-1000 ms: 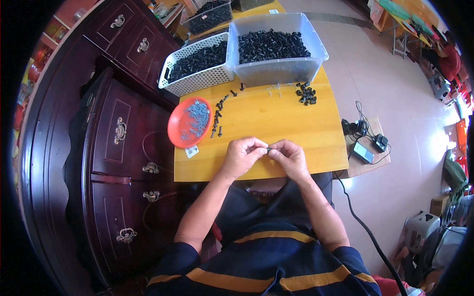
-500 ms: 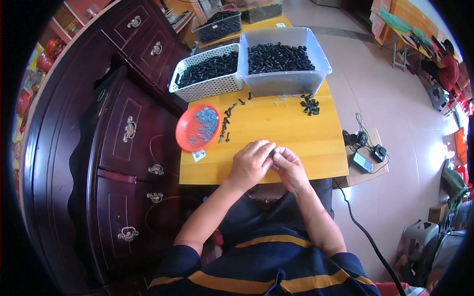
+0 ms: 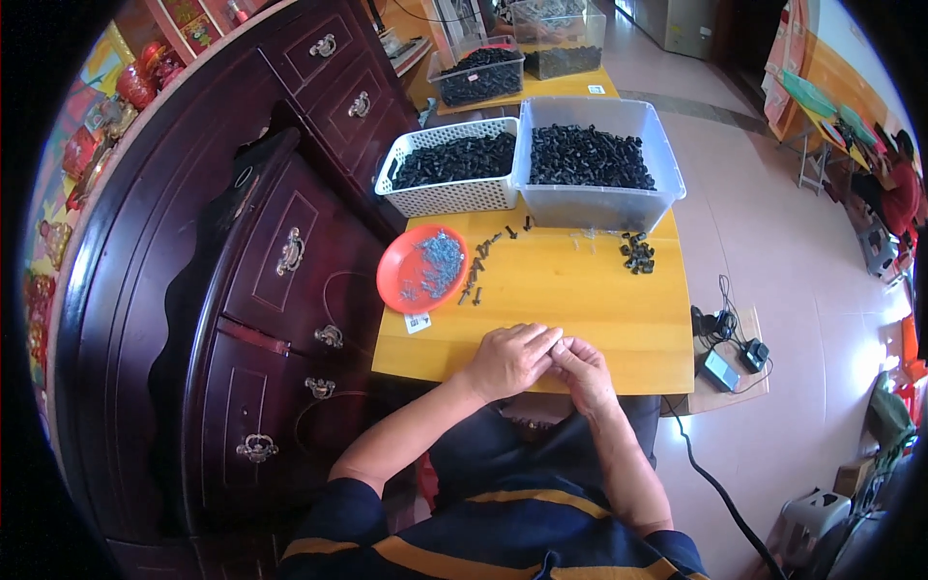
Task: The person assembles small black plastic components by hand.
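1. The left hand (image 3: 515,362) is hovering over the near edge of the yellow tabletop (image 3: 565,295), its back facing up and its fingers lying close together, bending toward the right hand (image 3: 586,375).
2. The right hand is meeting it at the fingertips, its thumb and fingers drawing together beside the left fingertips.
3. The fingers are covering whatever may be sitting between them, so I cannot tell whether either hand is pinching a part.
4. Small black plastic parts (image 3: 474,275) are lying in a loose, slanting row ahead of the left hand and to its left, well apart from its fingers; the nearest are resting beside the red dish, the farthest just in front of the bin.
5. The red dish (image 3: 392,280) is standing left of that row, forward and left of the left hand, and is holding a scatter of silver screws (image 3: 443,263).
6. A cluster of short black fittings (image 3: 638,253) is lying ahead of the right hand and to its right, well apart from it.
7. Behind these, a white perforated basket (image 3: 449,200) and a translucent plastic bin (image 3: 594,204) are standing side by side, each holding many black pieces (image 3: 590,157).
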Motion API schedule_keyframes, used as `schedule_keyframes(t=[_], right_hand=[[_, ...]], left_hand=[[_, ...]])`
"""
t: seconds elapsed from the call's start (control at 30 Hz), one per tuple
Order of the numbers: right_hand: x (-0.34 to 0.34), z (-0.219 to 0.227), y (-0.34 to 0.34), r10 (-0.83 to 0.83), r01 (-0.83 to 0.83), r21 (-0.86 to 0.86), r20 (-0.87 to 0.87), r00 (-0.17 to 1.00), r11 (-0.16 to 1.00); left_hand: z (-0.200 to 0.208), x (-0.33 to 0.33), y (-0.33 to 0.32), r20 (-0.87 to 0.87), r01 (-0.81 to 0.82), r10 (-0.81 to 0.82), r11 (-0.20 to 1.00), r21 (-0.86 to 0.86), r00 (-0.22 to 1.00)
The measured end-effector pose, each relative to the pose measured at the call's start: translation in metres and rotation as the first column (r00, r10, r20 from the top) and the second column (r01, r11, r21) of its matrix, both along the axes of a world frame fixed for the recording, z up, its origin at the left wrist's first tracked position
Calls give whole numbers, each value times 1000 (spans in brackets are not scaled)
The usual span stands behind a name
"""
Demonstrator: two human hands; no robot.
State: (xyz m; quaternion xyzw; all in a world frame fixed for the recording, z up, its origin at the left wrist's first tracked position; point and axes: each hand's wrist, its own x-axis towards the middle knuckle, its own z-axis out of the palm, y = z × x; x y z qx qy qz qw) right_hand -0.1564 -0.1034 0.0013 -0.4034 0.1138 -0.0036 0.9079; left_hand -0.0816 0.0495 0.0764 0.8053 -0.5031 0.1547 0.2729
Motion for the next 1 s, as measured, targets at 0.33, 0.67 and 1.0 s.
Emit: schedule_keyframes(t=[0.33,0.67,1.0], right_hand=[[6,1,-26,39,-38,-168,5,999,985],[52,-1,-156,-331,341,-940,322,887,-1],[76,-8,-156,-353,320,-926,373,858,-201]], left_hand=[[-7,12,-1,-332,-24,23,1000,1,943],[31,164,23,-647,-185,401,907,378,648],[32,187,1,-670,-203,139,979,-18,729]])
